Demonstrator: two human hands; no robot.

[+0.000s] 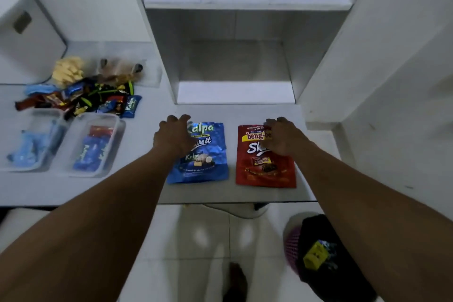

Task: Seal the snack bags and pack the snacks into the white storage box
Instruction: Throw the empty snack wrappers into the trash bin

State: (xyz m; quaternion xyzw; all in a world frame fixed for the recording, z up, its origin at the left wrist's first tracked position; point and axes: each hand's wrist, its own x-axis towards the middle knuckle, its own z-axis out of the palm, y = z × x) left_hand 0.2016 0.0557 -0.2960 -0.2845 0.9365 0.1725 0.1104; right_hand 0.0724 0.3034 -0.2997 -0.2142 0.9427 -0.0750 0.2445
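A blue Kalpa snack bag [208, 159] lies flat on the white desk [122, 189], and a red Beng-Beng snack bag [264, 169] lies flat to its right. My left hand [172, 133] rests palm down on the blue bag's upper left part, fingers spread at its top edge. My right hand [282, 135] rests palm down on the red bag's upper right part, fingers over its top. Neither hand grips its bag. Two clear storage boxes stand at the left: one [103, 171] holds blue and red snack packs, the other [31, 167] holds light blue packs.
A heap of small wrapped snacks [81, 98] lies behind the boxes, with a yellow snack pack [67, 71] and a clear pack further back. White shelf compartments [235, 66] rise behind the bags. Below the desk edge are a tiled floor and a purple basket with dark cloth [318, 252].
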